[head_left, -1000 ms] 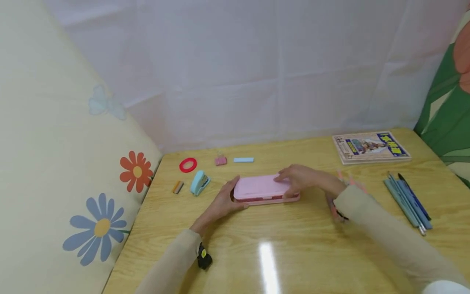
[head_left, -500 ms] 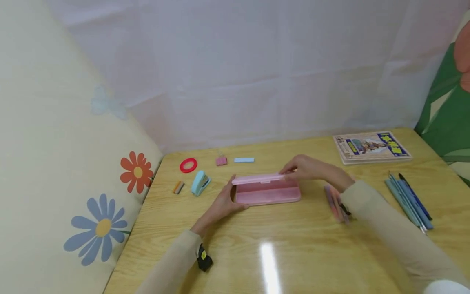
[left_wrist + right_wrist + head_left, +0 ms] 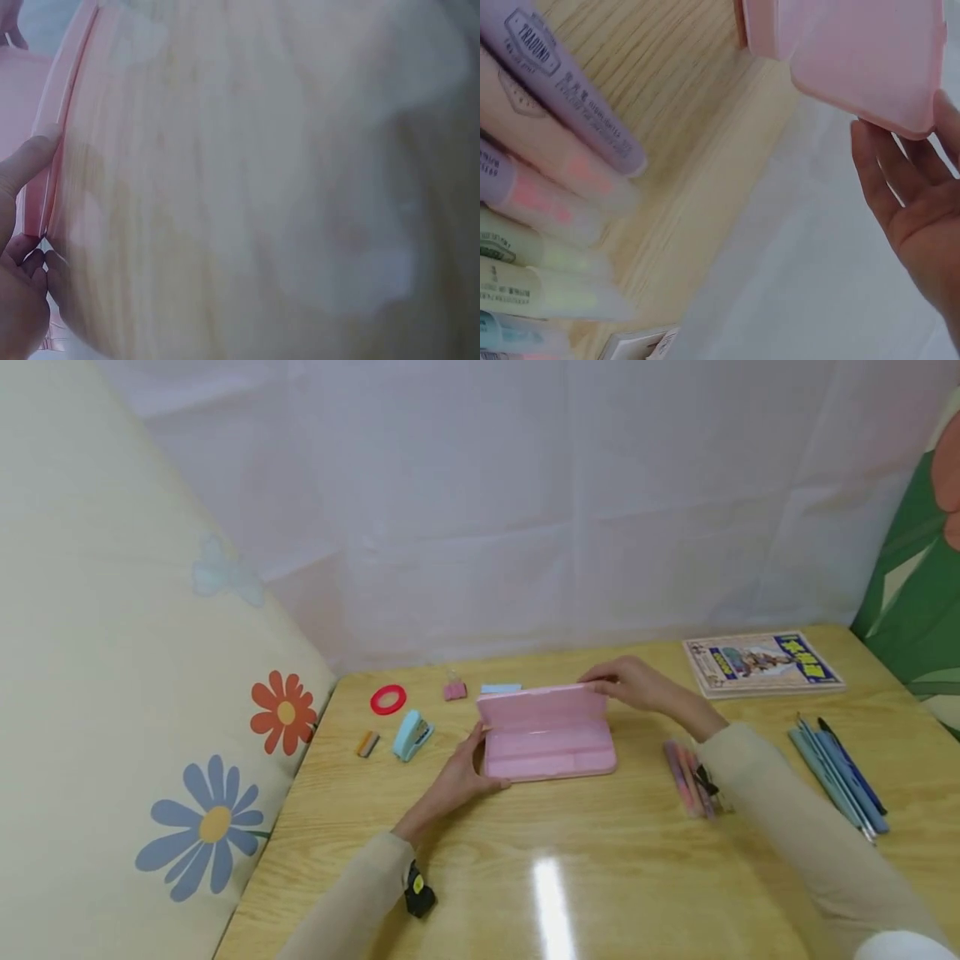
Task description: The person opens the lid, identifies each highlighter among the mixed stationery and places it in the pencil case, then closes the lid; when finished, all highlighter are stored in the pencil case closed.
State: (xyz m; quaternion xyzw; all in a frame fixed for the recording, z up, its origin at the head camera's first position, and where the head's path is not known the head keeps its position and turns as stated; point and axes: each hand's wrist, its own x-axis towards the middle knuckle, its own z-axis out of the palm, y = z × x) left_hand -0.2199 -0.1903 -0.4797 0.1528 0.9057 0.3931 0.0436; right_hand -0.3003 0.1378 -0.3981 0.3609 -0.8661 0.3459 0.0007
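Observation:
A pink plastic pencil case (image 3: 532, 764) lies on the wooden table with its lid (image 3: 540, 706) raised, showing a bare inside with a divider. My left hand (image 3: 453, 783) grips the case's left end; in the left wrist view its thumb (image 3: 34, 161) presses on the front wall. My right hand (image 3: 637, 685) holds the lid's upper right corner, between thumb and fingers (image 3: 889, 161) in the right wrist view. Beneath the right forearm lie several pastel highlighters (image 3: 684, 777), partly hidden by the sleeve.
Left of the case are a light blue stapler (image 3: 411, 737), an eraser-like block (image 3: 367, 744) and a red ring (image 3: 388, 687). Behind it sit a pink binder clip (image 3: 454, 692) and a pale blue bar (image 3: 500, 689). Several pens (image 3: 834, 777) and a book (image 3: 765, 664) lie at the right.
The lid was down a second ago; my right hand has lifted it up and back, so the inside now shows. My left hand has stayed at the left end.

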